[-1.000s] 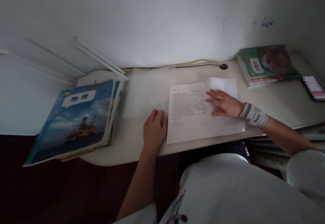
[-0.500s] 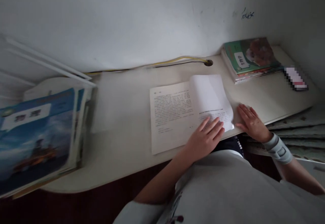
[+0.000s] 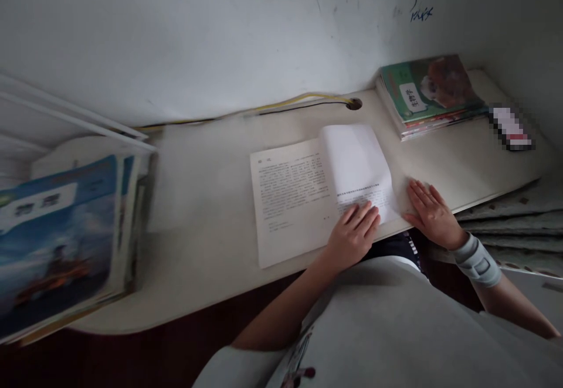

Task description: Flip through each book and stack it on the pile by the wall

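White, thin printed sheets (image 3: 303, 191) lie open on the pale laminate desk (image 3: 197, 200), close to its near edge and right of centre. The paper looks light and soft: one leaf (image 3: 356, 159) bows upward in a loose curve, showing a blank white side, while blocks of small black text run across the flat sheet beneath it. Paper like this would crease easily and may slide on the smooth desk top, so a flat palm on the sheet or a light pinch at a free corner would suit it better than a grab at the middle.

The left hand (image 3: 353, 235) lies on the lower part of the sheets, its fingers (image 3: 363, 215) extended and slightly parted on the printed text, pressing down without gripping anything. The right hand (image 3: 433, 215), with a grey wrist brace (image 3: 476, 260) above it, rests palm-down on the bare desk just beside the paper's right corner; its spread fingers hold nothing.

Farther off, a stack of green-covered books (image 3: 426, 98) sits in the far right corner, and a thick blue-covered book (image 3: 57, 230) stands tilted at the left. A yellow and black cable (image 3: 308, 104) runs along the wall to a round grommet (image 3: 353, 104) in the desk.
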`<control>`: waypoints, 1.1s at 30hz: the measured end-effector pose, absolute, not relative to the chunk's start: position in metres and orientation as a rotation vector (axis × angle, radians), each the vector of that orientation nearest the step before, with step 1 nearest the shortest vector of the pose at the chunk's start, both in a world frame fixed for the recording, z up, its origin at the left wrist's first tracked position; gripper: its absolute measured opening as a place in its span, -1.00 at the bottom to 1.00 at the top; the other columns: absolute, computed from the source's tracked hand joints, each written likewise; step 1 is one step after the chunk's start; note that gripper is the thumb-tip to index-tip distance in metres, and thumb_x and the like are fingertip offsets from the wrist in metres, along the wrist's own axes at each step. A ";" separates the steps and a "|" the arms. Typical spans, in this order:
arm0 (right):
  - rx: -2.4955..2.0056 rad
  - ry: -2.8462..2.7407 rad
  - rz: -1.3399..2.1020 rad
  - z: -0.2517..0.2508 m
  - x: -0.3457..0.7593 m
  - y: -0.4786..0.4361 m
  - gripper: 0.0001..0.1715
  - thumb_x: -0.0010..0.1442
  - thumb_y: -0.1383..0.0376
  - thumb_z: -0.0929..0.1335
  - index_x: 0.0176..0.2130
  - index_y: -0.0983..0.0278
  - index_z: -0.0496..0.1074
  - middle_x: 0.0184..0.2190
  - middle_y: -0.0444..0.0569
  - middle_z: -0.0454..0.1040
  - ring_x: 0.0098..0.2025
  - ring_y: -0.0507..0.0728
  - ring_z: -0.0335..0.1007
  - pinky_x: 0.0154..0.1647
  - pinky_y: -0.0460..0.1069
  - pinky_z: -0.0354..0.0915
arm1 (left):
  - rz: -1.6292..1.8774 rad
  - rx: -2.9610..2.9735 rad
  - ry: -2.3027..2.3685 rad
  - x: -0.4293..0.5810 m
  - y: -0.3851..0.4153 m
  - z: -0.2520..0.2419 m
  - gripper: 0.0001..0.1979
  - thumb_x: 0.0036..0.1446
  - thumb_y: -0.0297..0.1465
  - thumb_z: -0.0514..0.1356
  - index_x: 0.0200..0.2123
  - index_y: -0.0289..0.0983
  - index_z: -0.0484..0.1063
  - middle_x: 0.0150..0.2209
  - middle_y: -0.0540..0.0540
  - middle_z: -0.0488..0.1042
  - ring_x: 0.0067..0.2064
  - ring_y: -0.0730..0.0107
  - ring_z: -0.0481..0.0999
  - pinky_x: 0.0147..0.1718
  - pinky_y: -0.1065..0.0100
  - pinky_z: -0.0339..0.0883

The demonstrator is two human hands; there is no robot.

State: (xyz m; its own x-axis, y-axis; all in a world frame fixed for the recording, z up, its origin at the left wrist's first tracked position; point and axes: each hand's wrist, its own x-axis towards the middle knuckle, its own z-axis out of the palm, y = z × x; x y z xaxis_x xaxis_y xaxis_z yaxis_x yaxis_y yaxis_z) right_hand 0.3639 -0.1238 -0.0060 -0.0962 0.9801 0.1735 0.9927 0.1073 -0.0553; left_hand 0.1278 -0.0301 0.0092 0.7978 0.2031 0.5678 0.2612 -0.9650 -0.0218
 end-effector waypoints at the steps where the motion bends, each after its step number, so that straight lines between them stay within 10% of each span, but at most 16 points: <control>1: -2.001 -2.208 -0.122 -0.006 0.362 -0.126 -0.19 0.32 0.02 0.13 0.35 0.42 -0.11 0.29 0.26 0.11 0.33 0.27 -0.02 0.28 0.25 0.00 | -0.894 -2.884 -0.393 0.127 -0.031 0.008 -0.76 0.24 -0.54 0.02 -0.15 -0.38 0.47 -0.07 -0.17 0.56 0.04 0.15 0.49 -0.02 0.15 0.39; 18: -2.033 -2.164 -0.128 -0.006 0.353 -0.140 0.08 0.21 -0.20 0.09 0.36 0.50 -0.24 0.28 0.36 0.09 0.34 0.33 -0.05 0.28 0.28 -0.02 | -0.785 -2.959 -0.558 0.158 -0.048 0.004 -0.75 0.24 -0.49 0.06 -0.07 -0.36 0.46 -0.02 -0.21 0.53 0.05 0.18 0.49 -0.01 0.21 0.39; 27: -1.659 -2.378 -0.067 0.059 0.308 -0.059 -0.61 0.32 0.19 0.20 0.02 0.31 0.41 0.23 0.20 0.24 0.30 0.28 0.05 0.26 0.28 0.00 | -1.076 -2.731 -1.481 0.039 0.025 0.018 -0.53 0.28 -0.19 -0.02 0.19 -0.23 0.25 0.26 -0.23 0.22 0.31 0.11 0.12 0.24 0.01 0.05; 33: -1.559 -2.752 0.096 0.068 0.256 0.026 -0.65 0.28 0.22 0.26 -0.02 0.33 0.41 0.27 0.23 0.15 0.31 0.41 -0.01 0.20 0.40 -0.01 | -1.098 -2.623 -2.058 -0.022 0.062 -0.019 -0.41 0.28 -0.08 -0.16 0.23 -0.29 0.17 0.21 -0.31 0.27 0.25 0.08 0.23 0.23 -0.03 0.07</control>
State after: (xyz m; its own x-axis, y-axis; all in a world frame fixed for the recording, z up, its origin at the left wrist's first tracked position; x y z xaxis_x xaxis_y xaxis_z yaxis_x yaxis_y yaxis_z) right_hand 0.2563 0.0256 0.0677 -0.5141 0.8563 -0.0496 0.8576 0.5125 -0.0417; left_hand -0.0225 0.0624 -0.0187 0.1461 0.9595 0.2407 0.7341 -0.2683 0.6238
